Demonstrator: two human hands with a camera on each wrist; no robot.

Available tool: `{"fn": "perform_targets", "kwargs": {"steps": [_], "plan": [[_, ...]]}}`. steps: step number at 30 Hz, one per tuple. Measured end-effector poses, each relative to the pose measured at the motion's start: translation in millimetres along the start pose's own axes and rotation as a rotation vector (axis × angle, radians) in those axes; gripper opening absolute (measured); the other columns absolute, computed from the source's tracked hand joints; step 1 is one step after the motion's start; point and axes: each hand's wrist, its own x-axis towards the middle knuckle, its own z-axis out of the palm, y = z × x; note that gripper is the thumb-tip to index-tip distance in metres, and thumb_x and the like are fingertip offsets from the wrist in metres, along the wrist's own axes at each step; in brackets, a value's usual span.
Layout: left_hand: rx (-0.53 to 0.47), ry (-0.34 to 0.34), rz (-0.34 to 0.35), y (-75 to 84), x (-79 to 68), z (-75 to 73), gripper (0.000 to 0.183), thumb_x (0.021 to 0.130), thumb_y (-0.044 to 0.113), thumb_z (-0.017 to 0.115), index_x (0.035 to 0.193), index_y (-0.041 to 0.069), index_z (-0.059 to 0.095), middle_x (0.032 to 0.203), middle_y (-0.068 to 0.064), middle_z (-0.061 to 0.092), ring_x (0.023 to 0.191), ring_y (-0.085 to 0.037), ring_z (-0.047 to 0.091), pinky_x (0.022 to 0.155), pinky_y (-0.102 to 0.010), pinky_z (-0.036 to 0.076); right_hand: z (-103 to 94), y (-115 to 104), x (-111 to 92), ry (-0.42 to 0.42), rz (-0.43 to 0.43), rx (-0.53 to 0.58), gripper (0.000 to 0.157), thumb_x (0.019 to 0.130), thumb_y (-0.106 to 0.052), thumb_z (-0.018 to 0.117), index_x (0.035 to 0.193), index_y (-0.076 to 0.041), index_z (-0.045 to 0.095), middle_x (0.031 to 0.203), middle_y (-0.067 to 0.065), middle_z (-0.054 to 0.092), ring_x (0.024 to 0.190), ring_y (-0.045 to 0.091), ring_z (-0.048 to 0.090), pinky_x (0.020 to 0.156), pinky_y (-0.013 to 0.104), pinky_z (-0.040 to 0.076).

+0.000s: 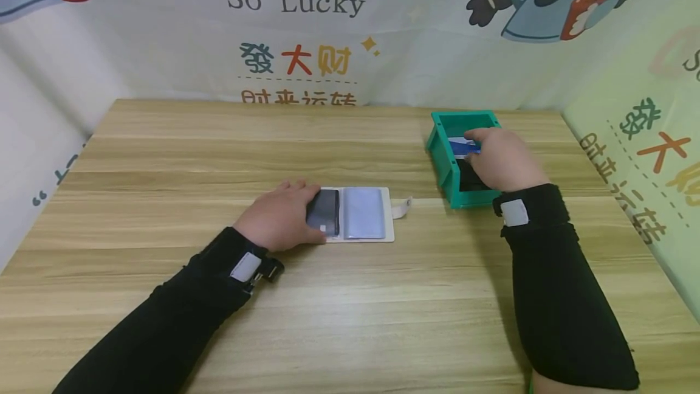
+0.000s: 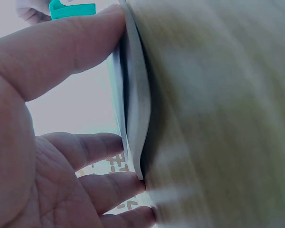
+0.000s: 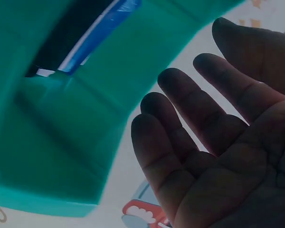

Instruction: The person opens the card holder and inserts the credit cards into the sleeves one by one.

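Observation:
An open card holder (image 1: 389, 214) with a pale cover, clear sleeves and a strap with a snap lies on the table. My left hand (image 1: 281, 214) holds its left side, with the thumb at the near edge and fingers at the far edge. In the left wrist view, the cover (image 2: 138, 90) appears edge-on between thumb and fingers. Over the right side of a green bin (image 1: 449, 184) is my right hand (image 1: 505, 160), with fingers loosely bent and nothing visibly held. Blue and white cards (image 1: 463, 148) and a dark item (image 1: 470, 178) are inside the bin.
The wood-grain table (image 1: 355, 315) meets a printed cloth backdrop (image 1: 306, 29) at the back. Similar cloth hangs along the left and right sides. The bin stands toward the back right, with raised walls around its contents.

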Motion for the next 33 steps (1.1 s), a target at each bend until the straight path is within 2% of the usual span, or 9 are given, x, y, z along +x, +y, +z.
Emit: {"fn": "perform_targets", "kwargs": {"steps": [3, 6, 8, 10, 17, 20, 24, 31, 33], "plan": [[0.000, 0.006, 0.003, 0.0, -0.4, 0.6, 0.093, 0.072, 0.054, 0.073, 0.143, 0.007, 0.036, 0.146, -0.020, 0.031, 0.129, -0.041, 0.023, 0.102, -0.058, 0.027, 7.8, 1, 4, -0.009, 0.025, -0.035, 0.044, 0.093, -0.012, 0.050, 0.136, -0.002, 0.047, 0.129, 0.026, 0.049, 0.105, 0.040, 0.048, 0.087, 0.058, 0.042], [0.004, 0.009, 0.003, -0.1, -0.3, 0.8, 0.092, 0.072, 0.054, 0.073, 0.143, 0.007, 0.037, 0.146, -0.020, 0.031, 0.129, -0.041, 0.023, 0.101, -0.059, 0.028, 14.7, 3, 7, -0.031, 0.042, -0.056, 0.046, 0.091, -0.008, 0.046, 0.136, -0.002, 0.046, 0.123, 0.026, 0.052, 0.091, 0.036, 0.052, 0.074, 0.050, 0.047], [0.006, 0.010, 0.004, -0.1, -0.4, 0.7, 0.092, 0.072, 0.054, 0.073, 0.143, 0.007, 0.037, 0.146, -0.020, 0.031, 0.129, -0.041, 0.024, 0.101, -0.059, 0.028, 19.0, 4, 9, -0.057, 0.042, -0.078, 0.048, 0.089, -0.004, 0.042, 0.136, -0.001, 0.045, 0.116, 0.025, 0.054, 0.079, 0.034, 0.052, 0.065, 0.044, 0.046], [0.008, 0.009, 0.003, -0.1, -0.3, 0.5, 0.092, 0.072, 0.055, 0.072, 0.143, 0.007, 0.037, 0.146, -0.019, 0.032, 0.129, -0.041, 0.024, 0.101, -0.058, 0.029, 22.3, 5, 9, -0.086, 0.037, -0.093, 0.050, 0.087, -0.001, 0.040, 0.137, -0.001, 0.044, 0.113, 0.023, 0.055, 0.075, 0.033, 0.051, 0.062, 0.042, 0.044], [0.004, 0.004, -0.001, 0.4, -0.5, 0.3, 0.092, 0.072, 0.055, 0.072, 0.143, 0.007, 0.037, 0.146, -0.019, 0.031, 0.129, -0.041, 0.023, 0.101, -0.059, 0.028, 28.2, 6, 10, -0.136, 0.022, -0.117, 0.045, 0.088, -0.001, 0.040, 0.132, -0.003, 0.050, 0.116, 0.024, 0.055, 0.096, 0.042, 0.043, 0.079, 0.054, 0.040], [0.001, 0.002, 0.000, 0.6, -0.3, 0.4, 0.092, 0.073, 0.054, 0.072, 0.143, 0.007, 0.037, 0.146, -0.019, 0.031, 0.129, -0.041, 0.023, 0.102, -0.058, 0.028, 29.0, 5, 9, -0.135, 0.018, -0.122, 0.041, 0.088, -0.001, 0.040, 0.127, -0.003, 0.052, 0.113, 0.024, 0.054, 0.098, 0.043, 0.043, 0.081, 0.055, 0.039], [0.004, 0.002, 0.005, 0.2, 0.4, 0.7, 0.092, 0.073, 0.054, 0.072, 0.143, 0.007, 0.037, 0.146, -0.019, 0.031, 0.129, -0.041, 0.023, 0.102, -0.058, 0.028, 29.3, 5, 9, -0.133, 0.014, -0.132, 0.044, 0.088, 0.000, 0.040, 0.131, 0.000, 0.049, 0.120, 0.028, 0.051, 0.106, 0.046, 0.040, 0.088, 0.057, 0.037], [0.005, 0.000, 0.006, 0.1, 0.2, 0.2, 0.092, 0.073, 0.054, 0.072, 0.143, 0.007, 0.037, 0.146, -0.019, 0.031, 0.129, -0.041, 0.023, 0.103, -0.057, 0.027, 30.9, 7, 11, -0.125, 0.015, -0.139, 0.033, 0.088, 0.000, 0.040, 0.118, 0.001, 0.055, 0.117, 0.027, 0.051, 0.107, 0.047, 0.038, 0.091, 0.058, 0.035], [0.003, 0.000, 0.006, 0.1, 0.2, 0.1, 0.092, 0.073, 0.054, 0.072, 0.143, 0.007, 0.037, 0.146, -0.019, 0.031, 0.129, -0.041, 0.023, 0.103, -0.057, 0.027, 30.9, 7, 12, -0.123, 0.021, -0.138, 0.033, 0.088, 0.000, 0.041, 0.119, 0.002, 0.054, 0.117, 0.027, 0.050, 0.107, 0.047, 0.038, 0.092, 0.058, 0.034]]}}
